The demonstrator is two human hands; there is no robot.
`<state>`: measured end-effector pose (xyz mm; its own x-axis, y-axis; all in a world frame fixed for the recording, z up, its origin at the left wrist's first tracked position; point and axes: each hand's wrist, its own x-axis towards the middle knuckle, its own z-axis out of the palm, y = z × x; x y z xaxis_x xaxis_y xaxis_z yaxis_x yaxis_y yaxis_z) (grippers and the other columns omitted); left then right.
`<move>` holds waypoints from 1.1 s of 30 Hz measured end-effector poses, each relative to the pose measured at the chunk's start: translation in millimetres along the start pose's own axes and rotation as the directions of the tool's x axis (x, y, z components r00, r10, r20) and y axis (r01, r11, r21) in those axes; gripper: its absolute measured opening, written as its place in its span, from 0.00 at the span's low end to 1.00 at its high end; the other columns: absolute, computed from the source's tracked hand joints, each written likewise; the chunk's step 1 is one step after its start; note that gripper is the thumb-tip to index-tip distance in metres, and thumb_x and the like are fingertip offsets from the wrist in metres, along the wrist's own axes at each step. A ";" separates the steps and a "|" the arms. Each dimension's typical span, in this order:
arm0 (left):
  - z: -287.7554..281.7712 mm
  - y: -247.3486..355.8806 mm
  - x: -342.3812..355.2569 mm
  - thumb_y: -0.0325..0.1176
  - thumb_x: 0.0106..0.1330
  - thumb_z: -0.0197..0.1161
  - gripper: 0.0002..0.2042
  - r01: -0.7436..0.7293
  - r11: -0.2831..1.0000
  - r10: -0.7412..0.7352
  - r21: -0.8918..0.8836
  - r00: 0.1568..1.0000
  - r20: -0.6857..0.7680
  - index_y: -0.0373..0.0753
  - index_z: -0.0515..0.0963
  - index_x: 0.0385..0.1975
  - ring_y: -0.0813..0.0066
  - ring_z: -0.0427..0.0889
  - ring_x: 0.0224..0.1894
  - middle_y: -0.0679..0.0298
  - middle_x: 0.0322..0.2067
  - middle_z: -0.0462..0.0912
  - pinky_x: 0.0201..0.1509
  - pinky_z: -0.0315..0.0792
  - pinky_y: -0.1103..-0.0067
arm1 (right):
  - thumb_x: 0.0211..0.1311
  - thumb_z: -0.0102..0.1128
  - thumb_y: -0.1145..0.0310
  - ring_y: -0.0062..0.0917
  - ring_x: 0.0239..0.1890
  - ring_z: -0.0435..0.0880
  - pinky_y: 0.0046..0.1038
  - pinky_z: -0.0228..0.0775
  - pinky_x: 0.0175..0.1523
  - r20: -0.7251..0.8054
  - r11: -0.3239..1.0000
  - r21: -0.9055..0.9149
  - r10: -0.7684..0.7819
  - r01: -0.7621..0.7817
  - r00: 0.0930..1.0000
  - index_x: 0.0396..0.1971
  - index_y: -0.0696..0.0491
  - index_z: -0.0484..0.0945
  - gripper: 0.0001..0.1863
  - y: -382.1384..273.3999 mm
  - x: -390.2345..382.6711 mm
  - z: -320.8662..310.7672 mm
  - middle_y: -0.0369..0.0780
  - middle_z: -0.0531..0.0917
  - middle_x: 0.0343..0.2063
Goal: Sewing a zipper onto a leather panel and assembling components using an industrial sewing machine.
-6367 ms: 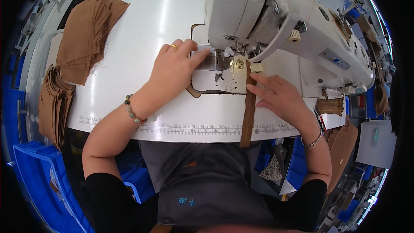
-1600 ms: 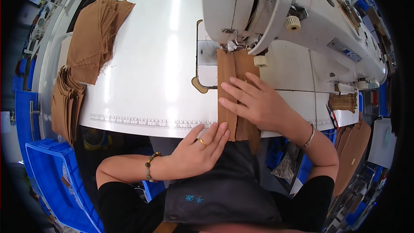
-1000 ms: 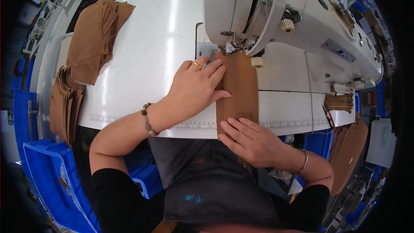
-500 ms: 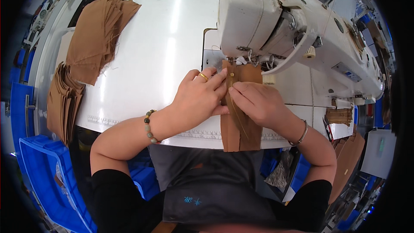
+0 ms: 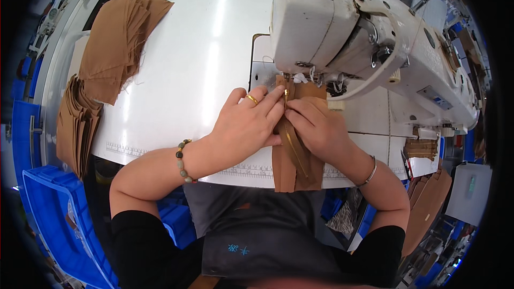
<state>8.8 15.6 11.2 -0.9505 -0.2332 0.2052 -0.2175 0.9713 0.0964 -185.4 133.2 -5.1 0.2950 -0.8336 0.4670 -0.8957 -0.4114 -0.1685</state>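
Observation:
A brown fabric piece lies under the needle area of a white sewing machine and reaches over the table's near edge. Along it runs a brown zipper with gold teeth, its slider near the presser foot. My left hand, fingers stretched and fairly flat, rests its fingertips on the fabric's left side beside the zipper. From the right, my right hand pinches the zipper between thumb and fingers just below the slider; part of the tape is hidden under those fingers.
Two stacks of brown fabric pieces sit at the table's left. A blue crate stands low on the left. Along the near edge of the white table runs a printed ruler. Small brown pieces and larger brown panels lie at right.
The zipper's lower part has shifted slightly and shows more of its teeth. Both hands stay at nearly the same place on the fabric; the whole view has tilted a little.

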 end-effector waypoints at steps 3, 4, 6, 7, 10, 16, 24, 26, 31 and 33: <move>-1.2 1.0 -0.3 0.49 0.51 0.76 0.37 0.022 1.000 -0.021 -0.006 0.998 0.054 0.37 0.75 0.61 0.64 0.74 0.59 0.64 0.69 0.72 0.60 0.67 0.67 | 0.51 0.69 0.76 0.38 0.49 0.86 0.32 0.83 0.47 0.008 0.994 -0.010 0.111 -0.110 0.994 0.47 0.59 0.82 0.20 0.8 -0.8 1.6 0.43 0.83 0.52; -1.6 1.4 -0.1 0.48 0.51 0.76 0.37 0.029 1.000 -0.029 -0.004 0.997 0.066 0.37 0.75 0.60 0.64 0.74 0.59 0.64 0.69 0.72 0.60 0.67 0.67 | 0.52 0.69 0.76 0.38 0.51 0.86 0.33 0.83 0.48 0.021 0.991 0.006 0.130 -0.131 0.991 0.48 0.58 0.82 0.20 1.6 -0.6 2.8 0.43 0.82 0.54; -2.6 1.9 0.3 0.48 0.51 0.76 0.37 0.029 1.000 -0.029 -0.001 0.998 0.053 0.37 0.75 0.60 0.64 0.74 0.58 0.64 0.69 0.72 0.60 0.67 0.66 | 0.54 0.69 0.77 0.38 0.52 0.85 0.33 0.83 0.48 0.036 0.988 0.024 0.151 -0.152 0.988 0.49 0.58 0.81 0.20 2.6 -0.9 4.1 0.43 0.82 0.56; -3.0 2.2 0.4 0.47 0.50 0.77 0.37 0.026 1.000 -0.026 0.003 0.999 0.038 0.37 0.75 0.60 0.64 0.74 0.57 0.64 0.69 0.73 0.59 0.68 0.66 | 0.54 0.69 0.77 0.39 0.53 0.85 0.34 0.83 0.48 0.036 0.989 0.039 0.140 -0.142 0.989 0.49 0.58 0.81 0.20 3.2 -1.4 4.6 0.43 0.82 0.55; -4.2 2.9 0.7 0.46 0.48 0.78 0.37 0.025 1.000 -0.025 0.004 0.999 0.039 0.36 0.75 0.59 0.64 0.74 0.56 0.63 0.68 0.74 0.58 0.68 0.66 | 0.53 0.69 0.77 0.40 0.54 0.84 0.34 0.83 0.49 0.024 0.994 0.044 0.101 -0.102 0.995 0.49 0.58 0.81 0.20 5.5 -2.7 6.1 0.44 0.82 0.55; -4.5 3.3 0.8 0.47 0.48 0.78 0.37 0.022 1.000 -0.023 0.021 0.999 0.037 0.36 0.75 0.59 0.63 0.74 0.56 0.63 0.68 0.74 0.59 0.68 0.65 | 0.57 0.66 0.70 0.34 0.39 0.87 0.34 0.79 0.45 -0.031 0.997 0.022 0.069 -0.068 0.997 0.50 0.58 0.82 0.19 5.9 -4.6 7.7 0.43 0.85 0.51; -1.4 2.3 -0.8 0.51 0.51 0.76 0.43 0.032 0.999 -0.032 0.012 0.999 0.006 0.33 0.72 0.65 0.63 0.73 0.58 0.60 0.67 0.74 0.59 0.67 0.66 | 0.58 0.68 0.69 0.31 0.42 0.87 0.35 0.76 0.46 0.056 0.993 -0.001 0.115 -0.115 0.992 0.53 0.57 0.82 0.22 3.1 -6.6 4.0 0.43 0.83 0.58; -0.7 0.9 -0.6 0.53 0.52 0.75 0.43 0.016 0.999 -0.016 0.029 1.000 -0.008 0.30 0.73 0.65 0.64 0.72 0.58 0.59 0.67 0.75 0.59 0.67 0.67 | 0.58 0.68 0.69 0.31 0.44 0.87 0.36 0.75 0.48 0.007 0.995 -0.009 0.099 -0.099 0.995 0.55 0.55 0.82 0.23 3.4 -5.0 4.3 0.43 0.83 0.59; 1.9 -1.6 1.8 0.50 0.47 0.77 0.46 0.054 0.998 -0.054 -0.017 0.998 -0.014 0.36 0.71 0.68 0.62 0.74 0.60 0.62 0.67 0.74 0.59 0.68 0.68 | 0.58 0.68 0.71 0.36 0.56 0.81 0.41 0.71 0.60 0.073 0.988 -0.001 0.153 -0.153 0.986 0.57 0.54 0.81 0.25 0.8 -5.0 1.5 0.42 0.82 0.59; 2.5 -2.3 2.8 0.50 0.46 0.78 0.45 0.060 0.998 -0.060 -0.016 0.998 -0.022 0.36 0.71 0.67 0.62 0.74 0.60 0.63 0.67 0.74 0.59 0.68 0.68 | 0.56 0.67 0.74 0.43 0.67 0.75 0.44 0.69 0.69 0.126 0.982 -0.006 0.190 -0.191 0.974 0.58 0.54 0.80 0.26 0.2 -5.5 0.7 0.44 0.78 0.64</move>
<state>6.1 12.9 9.1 -0.9306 -0.2921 0.2206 -0.2702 0.9548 0.1243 -187.0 137.4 -8.3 0.1589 -0.9362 0.3136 -0.9375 -0.2427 -0.2495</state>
